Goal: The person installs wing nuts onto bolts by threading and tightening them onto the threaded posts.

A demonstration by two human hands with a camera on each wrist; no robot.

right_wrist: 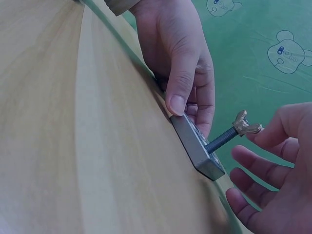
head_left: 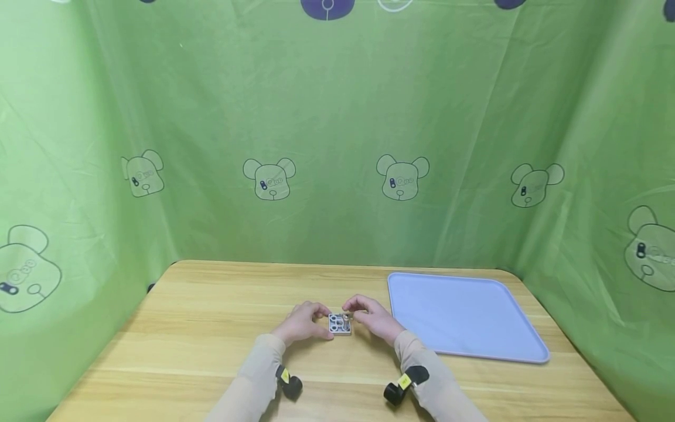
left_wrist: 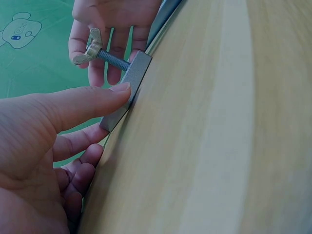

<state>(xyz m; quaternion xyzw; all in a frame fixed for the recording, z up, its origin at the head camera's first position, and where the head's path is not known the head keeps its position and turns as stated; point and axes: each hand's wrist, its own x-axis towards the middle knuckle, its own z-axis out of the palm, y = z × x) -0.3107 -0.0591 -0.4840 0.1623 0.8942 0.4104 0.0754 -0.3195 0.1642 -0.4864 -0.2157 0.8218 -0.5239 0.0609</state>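
Observation:
A small grey metal block (head_left: 340,333) with round holes in its top face sits on the wooden table. My left hand (head_left: 303,323) grips it by the left end, the thumb along its near side and the fingers behind. From its right end rises a threaded bolt (right_wrist: 222,140), topped by a brass-coloured wing nut (right_wrist: 246,124). My right hand (head_left: 374,319) is beside the wing nut, a fingertip right at one wing in the right wrist view. The other right-hand fingers (right_wrist: 258,165) are spread and loosely bent, around nothing. In the left wrist view, the wing nut overlaps the right fingers.
A pale blue tray (head_left: 464,351) lies on the table (head_left: 211,293) to the right, close to my right wrist. Green curtains (head_left: 337,117) with bear prints enclose the table at the back and both sides. Dark wrist cameras (head_left: 291,387) are strapped to both sleeves.

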